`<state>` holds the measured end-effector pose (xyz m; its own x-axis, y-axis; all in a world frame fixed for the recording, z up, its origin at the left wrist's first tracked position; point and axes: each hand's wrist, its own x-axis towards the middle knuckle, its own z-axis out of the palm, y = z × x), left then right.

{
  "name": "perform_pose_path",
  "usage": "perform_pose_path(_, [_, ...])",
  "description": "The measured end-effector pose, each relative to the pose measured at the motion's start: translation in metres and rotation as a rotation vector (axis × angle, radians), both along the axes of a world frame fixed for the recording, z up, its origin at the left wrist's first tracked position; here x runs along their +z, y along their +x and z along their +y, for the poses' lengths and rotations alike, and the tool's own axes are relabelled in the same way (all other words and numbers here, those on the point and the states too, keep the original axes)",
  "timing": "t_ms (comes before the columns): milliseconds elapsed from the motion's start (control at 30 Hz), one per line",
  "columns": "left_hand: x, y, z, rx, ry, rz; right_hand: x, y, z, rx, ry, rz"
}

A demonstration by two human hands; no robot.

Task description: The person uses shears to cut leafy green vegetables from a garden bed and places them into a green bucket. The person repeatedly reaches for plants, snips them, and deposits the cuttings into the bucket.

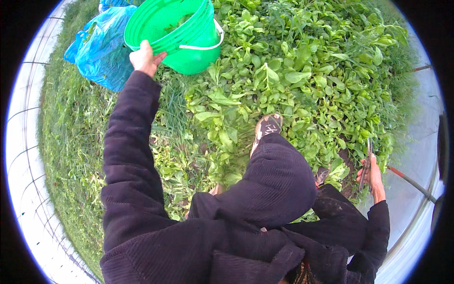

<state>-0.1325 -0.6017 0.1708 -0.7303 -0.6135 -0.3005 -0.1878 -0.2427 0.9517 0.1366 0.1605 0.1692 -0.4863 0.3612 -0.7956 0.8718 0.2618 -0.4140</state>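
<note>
My left hand (145, 61) grips the near rim of a bright green plastic bucket (195, 58), its thumb on top of the rim. A white handle (207, 46) hangs against the bucket's outer side. Some green leaves (179, 23) are visible inside, though the bottom is partly hidden by the wall. Low at the right, my right hand (374, 174) holds metal scissors (369, 146) with the blades pointing away from me, beside the leafy plants. The blades look close together.
Dense leafy greens (294, 76) cover the ground ahead. A blue plastic bag (103, 53) stands left of the bucket. My shoe (268, 126) is among the plants. Translucent sheeting (413, 152) and a pole with a red part (408, 179) border the right; a ribbed plastic wall (26, 142) curves along the left.
</note>
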Motion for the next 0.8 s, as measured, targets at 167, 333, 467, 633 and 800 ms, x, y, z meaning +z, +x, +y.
perform_pose_path(167, [-0.004, 0.003, 0.015, -0.061, -0.061, 0.158, -0.004, 0.0, -0.003, 0.048, 0.022, -0.009])
perform_pose_path(333, [-0.091, 0.052, 0.053, -0.244, -0.353, -0.161, -0.005, 0.013, -0.002, 0.031, -0.011, -0.013])
perform_pose_path(467, [-0.182, 0.054, 0.1, -0.883, -0.746, -0.31, -0.009, 0.024, 0.007, 0.04, 0.031, -0.075])
perform_pose_path(633, [-0.236, 0.026, 0.125, -0.908, -1.143, -0.642, -0.014, 0.042, 0.022, 0.037, 0.01, -0.054])
perform_pose_path(800, [-0.215, 0.074, 0.125, -0.755, -1.216, -0.21, -0.02, 0.057, 0.035, -0.022, 0.023, -0.053])
